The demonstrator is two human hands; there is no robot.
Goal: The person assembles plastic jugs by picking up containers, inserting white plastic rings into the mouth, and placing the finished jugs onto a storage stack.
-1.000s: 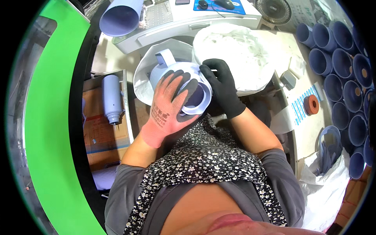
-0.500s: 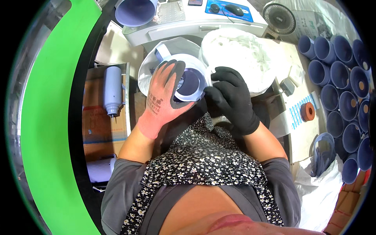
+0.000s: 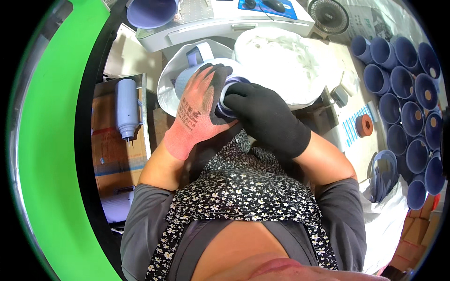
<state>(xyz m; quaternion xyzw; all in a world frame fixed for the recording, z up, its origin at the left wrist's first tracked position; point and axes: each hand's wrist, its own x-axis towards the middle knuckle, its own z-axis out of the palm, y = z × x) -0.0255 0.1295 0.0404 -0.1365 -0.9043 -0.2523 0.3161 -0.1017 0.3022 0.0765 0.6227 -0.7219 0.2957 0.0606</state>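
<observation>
My left hand [image 3: 199, 112] holds the blue jug [image 3: 183, 78], right hand [image 3: 267, 114] at its mouth [image 3: 236, 80], can't really tell that one's grip.

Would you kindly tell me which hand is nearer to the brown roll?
Right: the right hand is at the mouth of the light-blue jug, left of the roll; the left hand is farther left, against the jug.

Left of the jug [image 3: 183, 81], a bottle [image 3: 126, 104] rests on cardboard [image 3: 110, 146]. Rightward: a sack [image 3: 311, 93], apparently full; tape roll [image 3: 359, 125] on the bench [image 3: 358, 158]; stacked tubes [image 3: 390, 108] beyond.
</observation>
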